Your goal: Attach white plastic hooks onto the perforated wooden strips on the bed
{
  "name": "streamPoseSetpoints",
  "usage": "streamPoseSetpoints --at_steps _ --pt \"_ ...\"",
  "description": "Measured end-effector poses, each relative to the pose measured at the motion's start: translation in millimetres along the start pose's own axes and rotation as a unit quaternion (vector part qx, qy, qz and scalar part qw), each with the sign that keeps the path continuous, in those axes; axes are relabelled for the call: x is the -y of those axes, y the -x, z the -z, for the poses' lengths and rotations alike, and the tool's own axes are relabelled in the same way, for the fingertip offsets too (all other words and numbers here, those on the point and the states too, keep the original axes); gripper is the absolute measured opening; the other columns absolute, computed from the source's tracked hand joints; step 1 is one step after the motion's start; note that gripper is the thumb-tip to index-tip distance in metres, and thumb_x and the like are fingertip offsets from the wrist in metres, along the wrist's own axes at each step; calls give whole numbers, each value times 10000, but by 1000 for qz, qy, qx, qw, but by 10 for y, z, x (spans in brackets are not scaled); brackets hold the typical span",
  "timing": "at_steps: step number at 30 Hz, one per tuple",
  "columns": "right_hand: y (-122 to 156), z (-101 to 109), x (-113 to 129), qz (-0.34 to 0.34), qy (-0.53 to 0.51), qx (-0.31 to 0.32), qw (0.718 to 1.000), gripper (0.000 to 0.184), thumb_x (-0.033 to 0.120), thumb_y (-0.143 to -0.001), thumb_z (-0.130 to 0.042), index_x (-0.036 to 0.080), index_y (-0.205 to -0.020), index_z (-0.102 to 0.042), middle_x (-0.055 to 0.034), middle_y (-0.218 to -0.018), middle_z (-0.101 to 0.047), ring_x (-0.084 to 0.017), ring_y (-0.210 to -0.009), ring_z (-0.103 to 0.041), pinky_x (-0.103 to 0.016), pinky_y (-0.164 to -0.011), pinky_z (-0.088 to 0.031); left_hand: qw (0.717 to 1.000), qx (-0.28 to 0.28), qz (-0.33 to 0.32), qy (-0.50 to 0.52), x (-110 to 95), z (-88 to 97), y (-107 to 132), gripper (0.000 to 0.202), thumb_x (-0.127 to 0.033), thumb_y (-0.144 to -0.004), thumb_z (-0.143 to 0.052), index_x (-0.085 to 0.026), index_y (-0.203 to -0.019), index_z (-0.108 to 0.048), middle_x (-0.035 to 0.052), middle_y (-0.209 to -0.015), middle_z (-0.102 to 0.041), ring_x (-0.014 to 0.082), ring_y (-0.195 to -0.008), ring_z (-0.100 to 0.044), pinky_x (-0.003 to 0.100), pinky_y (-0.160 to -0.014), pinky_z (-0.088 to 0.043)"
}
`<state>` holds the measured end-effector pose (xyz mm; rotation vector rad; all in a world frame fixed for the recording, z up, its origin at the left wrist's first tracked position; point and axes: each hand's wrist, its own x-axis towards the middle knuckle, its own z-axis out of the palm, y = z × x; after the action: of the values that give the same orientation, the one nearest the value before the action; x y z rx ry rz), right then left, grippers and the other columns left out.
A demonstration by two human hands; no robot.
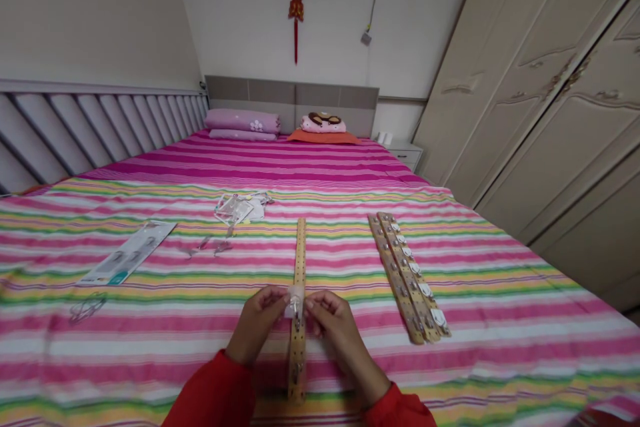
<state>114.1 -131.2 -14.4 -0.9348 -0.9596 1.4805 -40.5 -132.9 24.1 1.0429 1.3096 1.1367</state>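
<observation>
A narrow wooden strip with rows of small holes (300, 253) lies lengthwise in front of me on the striped bed cover. Over its middle is a clear square adhesive hook (294, 300) with a metal hook on it. My left hand (260, 320) pinches the left side of that clear square. The fingertips of my right hand (336, 321) are closed at its right edge. Whether the square touches the wood I cannot tell. Nearer to me, another metal hook (297, 373) sits on the same strip.
To the right lie several wooden strips (407, 280) carrying hooks, some on white round bases. At left are a packaged hook card (130, 255) and a tangle of thin wire (87, 307). Clear packaging pieces (243, 208) lie farther back. A slatted rail (100, 120) borders the left side.
</observation>
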Motion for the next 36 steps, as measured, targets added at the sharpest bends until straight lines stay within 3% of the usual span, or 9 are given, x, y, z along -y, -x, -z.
streamPoseSetpoints --at_steps 6,11,18,24,32,36 --pt "-248 -40 -60 13 23 -25 999 308 405 -577 -786 149 -621 -621 57 -421 -546 -57 -307 -419 -187 -335 -297 1000 -5 17 13 145 -83 -336 343 -412 -483 -750 -147 -650 -611 -35 -510 -567 85 -498 -506 209 -510 -412" --pt "-370 -16 -142 31 20 -91 995 327 417 -561 -785 149 -642 -617 57 -461 -566 -48 -313 -402 -184 -324 -293 999 -3 33 22 187 -108 -474 362 -408 -449 -758 -138 -637 -608 -21 -514 -587 84 -491 -529 209 -515 -420" --pt "-433 36 -269 2 18 -82 996 300 380 -558 -780 151 -611 -594 65 -417 -536 -46 -283 -367 -185 -312 -240 999 -3 45 23 278 -98 -536 331 -387 -451 -742 -139 -622 -604 -30 -488 -568 75 -474 -517 204 -514 -420" --pt "-497 25 -334 4 15 -106 994 243 332 -570 -756 157 -584 -589 82 -375 -487 -42 -297 -326 -185 -327 -207 1000 -19 -6 -10 367 -108 -619 270 -376 -491 -709 -148 -588 -603 -35 -458 -545 82 -434 -481 205 -452 -373" --pt "-534 40 -424 -1 11 -114 993 230 324 -582 -741 157 -587 -582 87 -372 -472 -42 -307 -304 -185 -330 -183 998 -32 -4 -50 388 -112 -657 251 -382 -510 -681 -152 -582 -613 -37 -454 -538 99 -445 -482 211 -446 -352" --pt "-482 30 -379 2 -13 -107 994 242 339 -593 -750 150 -640 -606 78 -424 -509 -33 -320 -293 -182 -331 -179 998 -27 -36 -45 316 -103 -596 286 -421 -543 -688 -149 -607 -630 -16 -503 -575 117 -504 -515 228 -494 -387"
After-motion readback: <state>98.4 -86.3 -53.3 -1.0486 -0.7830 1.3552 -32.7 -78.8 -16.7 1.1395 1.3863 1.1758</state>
